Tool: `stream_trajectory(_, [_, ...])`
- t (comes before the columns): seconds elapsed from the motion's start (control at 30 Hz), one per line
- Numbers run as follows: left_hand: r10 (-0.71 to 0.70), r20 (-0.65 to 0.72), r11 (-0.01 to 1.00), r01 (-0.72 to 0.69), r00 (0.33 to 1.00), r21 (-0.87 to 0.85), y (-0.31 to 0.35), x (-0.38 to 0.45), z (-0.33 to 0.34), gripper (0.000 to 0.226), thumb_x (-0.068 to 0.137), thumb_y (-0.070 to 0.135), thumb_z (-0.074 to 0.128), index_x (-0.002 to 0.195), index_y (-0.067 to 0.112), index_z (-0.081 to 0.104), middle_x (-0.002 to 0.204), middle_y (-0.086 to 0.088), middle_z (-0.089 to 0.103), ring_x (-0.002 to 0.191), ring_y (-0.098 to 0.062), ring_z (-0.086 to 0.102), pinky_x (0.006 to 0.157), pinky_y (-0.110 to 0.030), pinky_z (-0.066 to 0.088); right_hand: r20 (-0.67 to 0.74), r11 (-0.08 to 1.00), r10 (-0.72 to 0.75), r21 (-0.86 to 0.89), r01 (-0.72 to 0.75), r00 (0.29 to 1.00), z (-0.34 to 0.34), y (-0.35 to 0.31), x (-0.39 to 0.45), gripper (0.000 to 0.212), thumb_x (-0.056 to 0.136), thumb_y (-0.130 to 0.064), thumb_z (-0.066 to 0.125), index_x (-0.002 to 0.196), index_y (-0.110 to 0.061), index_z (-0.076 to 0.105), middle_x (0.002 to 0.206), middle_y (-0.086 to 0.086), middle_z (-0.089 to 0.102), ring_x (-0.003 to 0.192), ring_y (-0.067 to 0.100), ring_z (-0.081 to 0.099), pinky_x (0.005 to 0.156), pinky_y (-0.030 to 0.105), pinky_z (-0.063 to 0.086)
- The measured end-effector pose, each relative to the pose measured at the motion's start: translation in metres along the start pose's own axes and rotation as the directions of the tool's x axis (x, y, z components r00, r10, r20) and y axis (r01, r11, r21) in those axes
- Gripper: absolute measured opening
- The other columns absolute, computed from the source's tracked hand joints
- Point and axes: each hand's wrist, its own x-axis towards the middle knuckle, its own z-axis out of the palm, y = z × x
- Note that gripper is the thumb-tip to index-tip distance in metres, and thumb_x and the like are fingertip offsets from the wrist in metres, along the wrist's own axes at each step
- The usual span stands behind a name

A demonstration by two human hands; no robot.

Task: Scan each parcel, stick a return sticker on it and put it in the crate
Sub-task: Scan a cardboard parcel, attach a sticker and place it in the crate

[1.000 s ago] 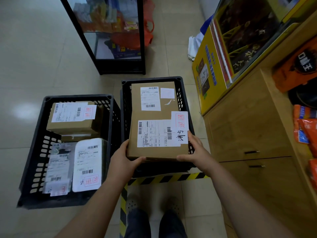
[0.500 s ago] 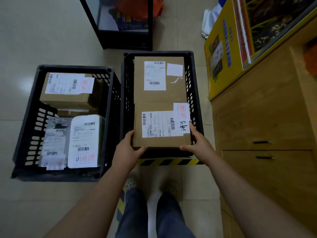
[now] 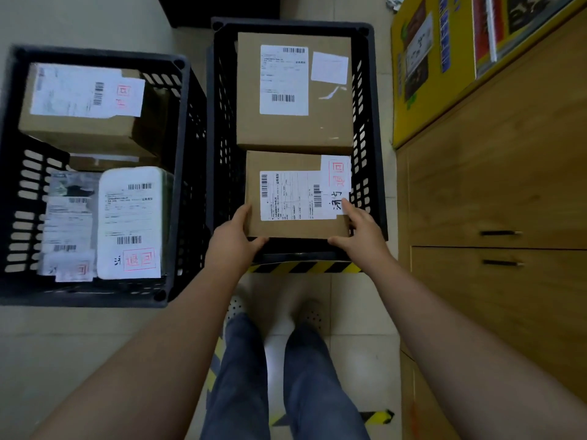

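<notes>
I see left hand and right hand gripping the parcel at its near corners inside the right crate. Parcel sits tight behind the near wall. Red-stamped return sticker top right.

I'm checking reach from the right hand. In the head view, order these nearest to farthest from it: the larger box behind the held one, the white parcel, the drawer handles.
1. Drawer handles, to its right.
2. Larger box, behind.
3. White parcel, left crate.
</notes>
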Motion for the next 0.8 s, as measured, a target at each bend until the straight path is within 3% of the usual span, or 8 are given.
stream_trajectory(0.17, [0.021,-0.007,0.999,-0.021,1.0,0.034,-0.003,0.003,0.002,0.082,0.083,0.035,0.074,0.15,0.031,0.027,0.13,-0.005,0.057,0.115,-0.022,0.056,0.094,-0.04,0.051,-0.007,0.998,-0.016,-0.06,0.016,1.0,-0.001,-0.001,0.003,0.09,0.08,-0.015,0.079,0.153,-0.029,0.027,0.15,0.001,0.034,0.132,0.02,0.04,0.112,0.039,0.039])
stream_trajectory(0.33, [0.099,-0.01,0.989,-0.097,0.995,0.114,0.008,-0.01,-0.015,0.08,0.084,0.044,0.07,0.15,0.025,0.028,0.139,-0.003,0.044,0.128,-0.023,0.04,0.107,-0.043,0.041,0.042,0.986,-0.013,-0.167,0.019,0.999,-0.008,-0.015,-0.011,0.091,0.083,-0.023,0.076,0.155,-0.028,0.021,0.153,0.001,0.028,0.136,0.021,0.036,0.113,0.036,0.034])
stream_trajectory(0.5, [0.307,0.011,0.926,-0.302,0.951,0.229,0.053,-0.059,-0.087,0.072,0.087,0.047,0.065,0.149,0.027,0.033,0.148,0.002,0.037,0.136,-0.018,0.033,0.112,-0.04,0.035,0.019,0.959,-0.127,-0.253,0.128,0.992,-0.032,-0.063,-0.071,0.078,0.087,-0.042,0.068,0.152,-0.028,0.028,0.153,-0.003,0.029,0.136,0.019,0.035,0.109,0.038,0.038])
stream_trajectory(0.67, [0.579,0.022,0.765,-0.553,0.815,0.329,0.119,-0.116,-0.167,0.064,0.09,0.053,0.057,0.147,0.032,0.035,0.149,0.004,0.038,0.138,-0.015,0.031,0.111,-0.033,0.032,-0.214,0.954,-0.277,-0.174,0.243,0.937,-0.078,-0.123,-0.154,0.059,0.089,-0.046,0.063,0.142,-0.026,0.046,0.139,-0.007,0.044,0.124,0.011,0.045,0.098,0.028,0.039])
stream_trajectory(0.8, [0.779,0.103,0.565,-0.763,0.619,0.313,0.184,-0.143,-0.203,0.06,0.091,0.055,0.055,0.145,0.031,0.041,0.146,0.005,0.041,0.134,-0.016,0.038,0.109,-0.034,0.036,-0.443,0.969,-0.246,-0.099,0.225,0.862,-0.118,-0.147,-0.221,0.053,0.089,-0.05,0.061,0.136,-0.027,0.052,0.134,-0.007,0.047,0.123,0.014,0.047,0.1,0.032,0.043])
